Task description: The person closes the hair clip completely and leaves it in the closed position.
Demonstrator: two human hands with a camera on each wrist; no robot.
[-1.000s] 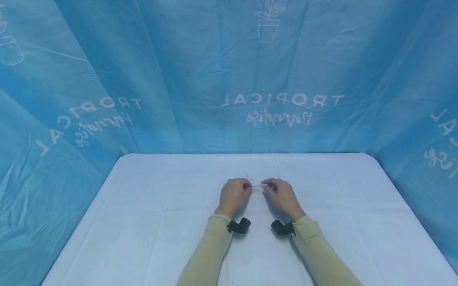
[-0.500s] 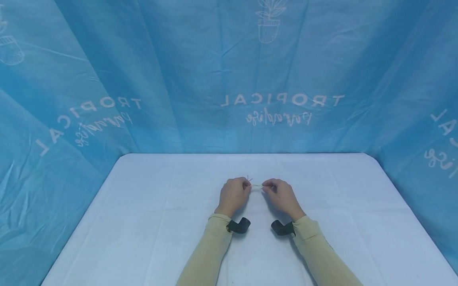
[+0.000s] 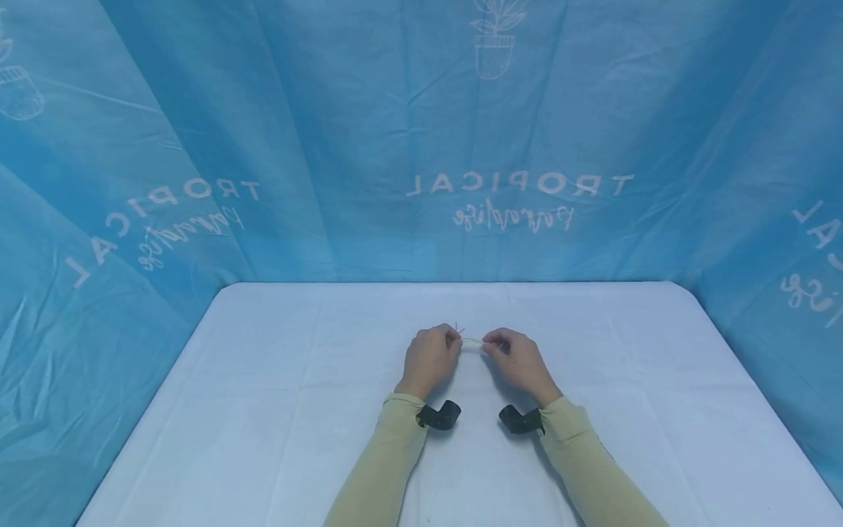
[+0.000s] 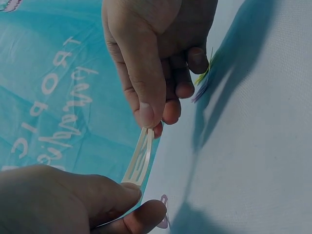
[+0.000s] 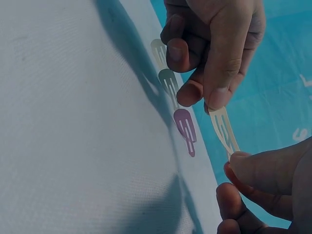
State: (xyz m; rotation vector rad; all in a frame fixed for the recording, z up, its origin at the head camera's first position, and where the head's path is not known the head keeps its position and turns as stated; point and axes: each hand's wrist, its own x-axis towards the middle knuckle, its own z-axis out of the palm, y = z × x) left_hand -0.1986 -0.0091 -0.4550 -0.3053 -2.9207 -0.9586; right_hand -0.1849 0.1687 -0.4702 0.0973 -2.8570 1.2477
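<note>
In the head view my left hand (image 3: 431, 359) and right hand (image 3: 520, 362) face each other over the middle of a white table. A cream snap hair clip (image 3: 472, 341) stretches between their fingertips. My left thumb and finger pinch its wide end, as the left wrist view shows, while the right hand pinches the narrow end. The clip (image 4: 138, 163) has long slots and bows slightly. Beyond the left hand, in the right wrist view, other hair clips lie in a line: beige (image 5: 156, 47), green (image 5: 166, 76) and purple (image 5: 181, 117). The left hand hides them in the head view.
Thin yellow and purple strands (image 4: 202, 84) lie on the table (image 3: 329, 454) beyond the hands. A blue printed curtain (image 3: 369, 146) hangs along the back and both sides. Dark wrist cameras (image 3: 441, 416) project inward from both sleeves.
My left fingertips have shifted slightly up and away, taking the clip's left end with them. The right hand stays almost where it was, and both hands keep their pinch.
</note>
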